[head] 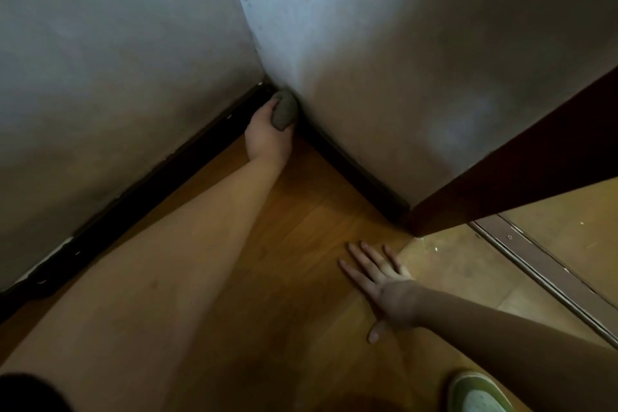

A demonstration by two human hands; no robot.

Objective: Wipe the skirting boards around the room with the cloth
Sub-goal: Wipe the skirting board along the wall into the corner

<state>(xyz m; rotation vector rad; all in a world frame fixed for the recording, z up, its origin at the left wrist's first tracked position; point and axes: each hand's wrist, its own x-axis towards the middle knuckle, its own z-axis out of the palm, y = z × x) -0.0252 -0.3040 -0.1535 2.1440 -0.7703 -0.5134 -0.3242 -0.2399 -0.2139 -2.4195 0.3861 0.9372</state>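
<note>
My left hand (267,137) grips a bunched grey cloth (285,110) and presses it into the room corner, where two dark skirting boards meet. One skirting board (143,191) runs along the left wall toward the lower left. The other skirting board (354,170) runs along the right wall to the door frame. My right hand (384,288) lies flat on the wooden floor, fingers spread, palm down.
A dark red door frame (501,170) stands at the right, with a metal threshold strip (535,274) crossing the floor beyond it. A green-and-white slipper (478,395) shows at the bottom right. Wooden floor (301,227) fills the space between the walls.
</note>
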